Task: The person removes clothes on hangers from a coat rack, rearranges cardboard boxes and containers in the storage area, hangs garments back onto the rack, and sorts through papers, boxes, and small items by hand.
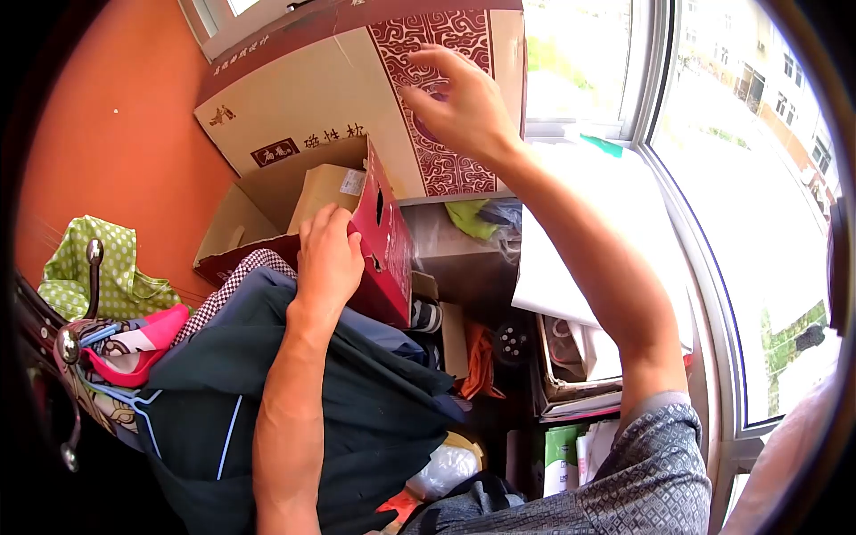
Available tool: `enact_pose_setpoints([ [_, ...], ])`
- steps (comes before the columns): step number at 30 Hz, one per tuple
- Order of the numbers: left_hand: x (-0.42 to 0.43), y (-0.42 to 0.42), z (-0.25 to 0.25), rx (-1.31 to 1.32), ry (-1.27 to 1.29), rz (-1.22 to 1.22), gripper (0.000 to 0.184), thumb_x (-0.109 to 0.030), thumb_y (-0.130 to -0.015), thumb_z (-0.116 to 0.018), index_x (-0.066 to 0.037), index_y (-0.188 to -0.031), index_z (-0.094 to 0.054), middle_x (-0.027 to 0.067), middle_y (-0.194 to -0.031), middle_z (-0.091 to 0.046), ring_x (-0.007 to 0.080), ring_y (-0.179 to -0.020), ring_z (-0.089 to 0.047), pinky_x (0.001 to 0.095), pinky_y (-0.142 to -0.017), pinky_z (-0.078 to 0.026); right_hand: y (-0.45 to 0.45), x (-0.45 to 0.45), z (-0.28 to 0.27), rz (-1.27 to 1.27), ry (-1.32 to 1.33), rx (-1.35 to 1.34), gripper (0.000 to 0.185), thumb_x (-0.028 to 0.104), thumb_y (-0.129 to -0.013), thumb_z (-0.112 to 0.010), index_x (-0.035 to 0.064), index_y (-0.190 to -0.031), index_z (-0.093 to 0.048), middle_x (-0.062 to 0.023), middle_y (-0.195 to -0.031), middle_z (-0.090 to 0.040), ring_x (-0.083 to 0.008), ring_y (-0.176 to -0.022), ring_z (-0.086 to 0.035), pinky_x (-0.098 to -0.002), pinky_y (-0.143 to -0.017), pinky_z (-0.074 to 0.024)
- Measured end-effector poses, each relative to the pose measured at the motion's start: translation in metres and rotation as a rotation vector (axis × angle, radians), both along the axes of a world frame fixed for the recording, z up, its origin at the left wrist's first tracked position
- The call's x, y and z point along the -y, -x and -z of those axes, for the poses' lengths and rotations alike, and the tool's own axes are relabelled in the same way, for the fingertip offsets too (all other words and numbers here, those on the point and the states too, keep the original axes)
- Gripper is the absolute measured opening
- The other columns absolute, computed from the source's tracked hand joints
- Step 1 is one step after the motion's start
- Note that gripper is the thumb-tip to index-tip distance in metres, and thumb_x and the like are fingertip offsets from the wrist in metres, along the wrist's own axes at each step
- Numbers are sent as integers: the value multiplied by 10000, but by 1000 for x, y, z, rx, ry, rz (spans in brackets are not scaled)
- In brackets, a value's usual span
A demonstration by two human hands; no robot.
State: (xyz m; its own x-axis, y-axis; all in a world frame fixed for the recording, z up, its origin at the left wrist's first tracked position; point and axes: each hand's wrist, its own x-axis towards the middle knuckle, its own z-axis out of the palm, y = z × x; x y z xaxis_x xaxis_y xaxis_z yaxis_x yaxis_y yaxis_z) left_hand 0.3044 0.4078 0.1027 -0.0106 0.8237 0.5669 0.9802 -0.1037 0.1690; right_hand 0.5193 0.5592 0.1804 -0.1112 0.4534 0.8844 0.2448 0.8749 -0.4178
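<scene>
Two boxes: the left hand (330, 254) grips the near edge of the open box (390, 254), its bottom hidden; the right hand (465, 105), loosely spread, fronts the large box (299, 98), cut off above.

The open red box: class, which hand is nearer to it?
Left. The left hand touches the open red box at its rim; the right hand is raised away from it, in front of the large patterned box.

Top of large box (312, 98) probably off-frame
</scene>
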Motion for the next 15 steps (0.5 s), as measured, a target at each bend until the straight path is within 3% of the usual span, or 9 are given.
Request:
enact_pose_setpoints([
  [2, 0, 2, 0, -18, -17, 12, 347, -50, -876, -711, 28, -1204, -633, 239, -1330, -609, 452, -1238, -530, 472, -1076, -435, -28, 23, 11, -84, 238, -36, 490, 254, -878, -713, 15, -1301, -646, -206, -1356, -637, -308, -1292, -598, -408, -1052, -507],
  [5, 1, 3, 4, -12, -27, 37, 314, -47, -869, -719, 16, -1163, -628, 200, -1260, -638, 432, -1189, -543, 473, -1031, -455, -74, 48, 42, -50, 285, -13, 498, 247, -896, -716, -2, -1319, -632, -207, -1351, -642, -295, -1258, -625, -406, -1009, -539],
  [15, -8, -7, 1, 6, 73, 79, 256, -26, -887, -693, 15, -1130, -623, 178, -1225, -647, 417, -1183, -541, 473, -1022, -459, -212, 113, 119, 403, 595, 158, 619, 262, -935, -756, -19, -1434, -523, -244, -1421, -577, -361, -1289, -594, -454, -982, -567],
])
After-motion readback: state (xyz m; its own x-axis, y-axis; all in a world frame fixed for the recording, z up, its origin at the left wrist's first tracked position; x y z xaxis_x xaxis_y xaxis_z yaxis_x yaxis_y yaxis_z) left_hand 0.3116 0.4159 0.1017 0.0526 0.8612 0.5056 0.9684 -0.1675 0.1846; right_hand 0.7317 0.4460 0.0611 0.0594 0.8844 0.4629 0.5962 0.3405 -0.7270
